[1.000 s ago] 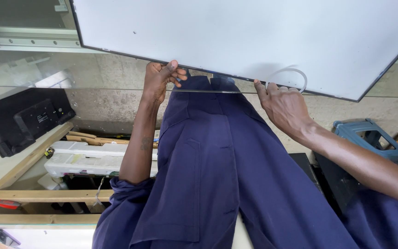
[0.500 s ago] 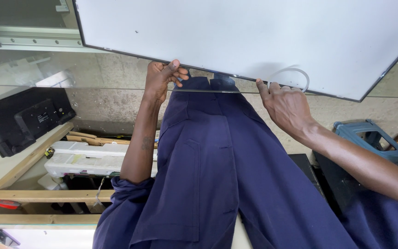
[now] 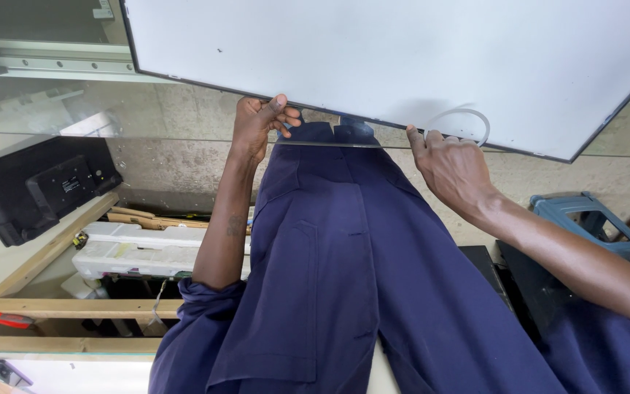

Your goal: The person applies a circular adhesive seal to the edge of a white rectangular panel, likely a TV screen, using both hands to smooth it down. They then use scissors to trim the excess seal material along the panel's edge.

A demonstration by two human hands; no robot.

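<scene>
A big white flat panel (image 3: 402, 58) with a thin dark frame fills the top of the view. My left hand (image 3: 258, 125) curls its fingers on the panel's near edge, left of the middle. My right hand (image 3: 452, 166) grips the same edge further right, index finger stretched up against it. A thin clear edge (image 3: 344, 144) runs between the two hands. A clear looped band (image 3: 468, 117) lies on the panel just above my right hand. Below the hands are my dark blue trousers (image 3: 344, 277).
A black flat device (image 3: 38, 186) leans at the left. Under it stand a wooden frame (image 3: 52, 306), long white strips (image 3: 140, 252) and a red-handled tool (image 3: 9, 319). A blue-grey crate (image 3: 577, 215) sits at the right on the concrete floor (image 3: 176, 157).
</scene>
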